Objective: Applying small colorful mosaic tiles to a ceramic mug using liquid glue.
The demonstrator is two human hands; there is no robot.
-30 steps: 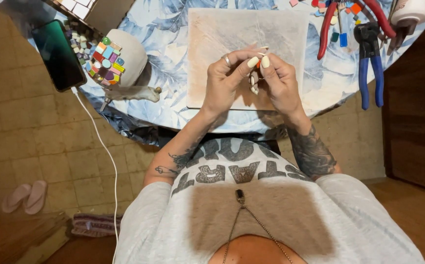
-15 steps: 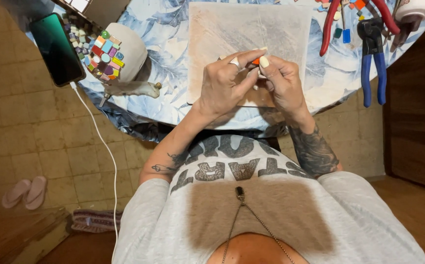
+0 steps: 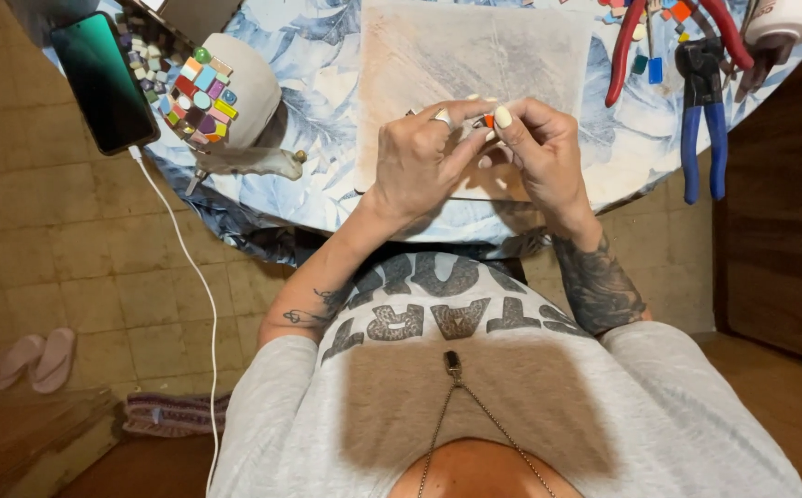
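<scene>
Nearest to the camera is the grey shirt (image 3: 475,406) of the person, with a small pendant (image 3: 453,364) on a chain. Beyond it both forearms reach to the near edge of the table (image 3: 327,198), which has a blue leaf-pattern cloth. The left hand (image 3: 419,161) and the right hand (image 3: 544,152) meet above the near part of a pale square board (image 3: 475,55). Their fingers are curled in, and together they pinch a small orange piece (image 3: 488,121) between the fingertips; most of the piece is hidden, so I cannot tell its full shape. The left hand wears a ring, and the thumb of the right hand lies over the top of the piece. Compared with half a second ago, the hands stay in almost the same place, but they are pressed closer together and less of the orange piece shows. To the left on the table stands a white rounded pot (image 3: 239,88) with coloured mosaic tiles (image 3: 200,100) on its side, and further left a phone (image 3: 104,81) with a white cable (image 3: 189,267). To the far right lie red pliers (image 3: 624,51) and blue pliers (image 3: 703,120). On the floor at the near left rests a pair of pink slippers (image 3: 32,358).
</scene>
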